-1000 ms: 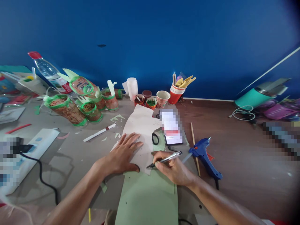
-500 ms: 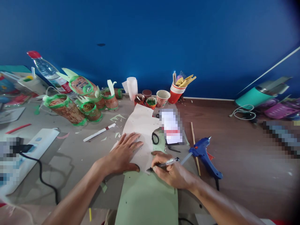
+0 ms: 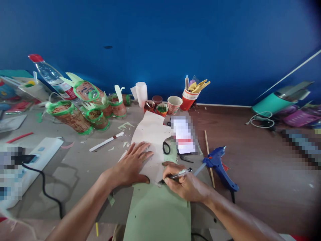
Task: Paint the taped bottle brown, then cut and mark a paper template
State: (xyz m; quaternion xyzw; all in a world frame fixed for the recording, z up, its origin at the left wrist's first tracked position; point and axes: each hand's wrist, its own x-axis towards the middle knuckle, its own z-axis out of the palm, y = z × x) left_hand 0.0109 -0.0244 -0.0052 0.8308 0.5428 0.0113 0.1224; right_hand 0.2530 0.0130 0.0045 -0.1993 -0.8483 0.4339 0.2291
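Spread flat, my left hand presses on a pale cut-out sheet of paper. Under that sheet lies a longer green sheet, which reaches past the table's near edge. My right hand grips a pen, its tip at the lower edge of the pale sheet, close to my left thumb. Just above my right hand, a black scissor handle loop shows beside the pale paper; the rest of the scissors is mostly hidden. A phone with a lit, blurred screen lies beyond it.
A blue glue gun lies right of my right hand, by a thin wooden stick. Left are a white marker, painted bottle pots and a power strip. Paper cups stand along the blue wall.
The pen and my right hand have shifted very slightly to the right. My left hand and the sheets stay where they were.
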